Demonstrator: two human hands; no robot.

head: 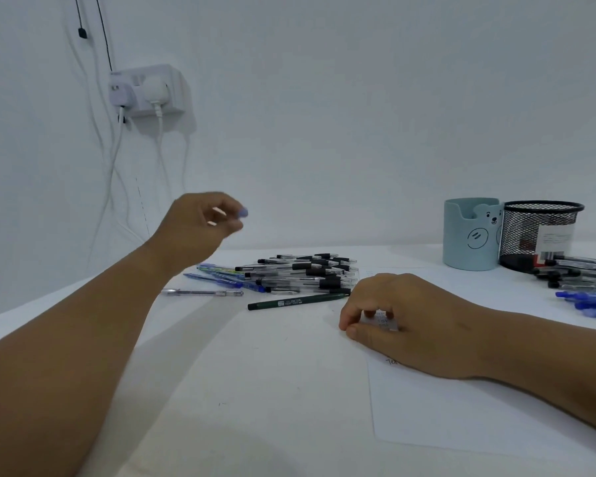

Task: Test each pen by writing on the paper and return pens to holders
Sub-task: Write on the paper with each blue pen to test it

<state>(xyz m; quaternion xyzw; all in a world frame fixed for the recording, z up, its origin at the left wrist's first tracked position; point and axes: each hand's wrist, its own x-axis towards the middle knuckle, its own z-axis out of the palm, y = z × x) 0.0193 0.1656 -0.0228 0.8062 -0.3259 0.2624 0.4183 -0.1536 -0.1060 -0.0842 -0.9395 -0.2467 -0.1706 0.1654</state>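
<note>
Big heap of clear pens w/ black caps [307,273] sits mid-frame on my desk, a few blue pens [217,275] tucked at its left edge. Dark green pen [298,301] lies flat just below the heap, clear one [203,292] to its left. Paper [461,418] lower right, some scribbles on it. Teal bear holder [470,235] + black mesh holder [537,235] stand upright far right, touching, more black and blue pens [582,280] lying below them.

The left hand [200,223] is motion-blurred; whether it grips anything cannot be told. The right hand [406,318] covers writing on the paper [461,418]. The right edge cuts off pens [585,299].
</note>
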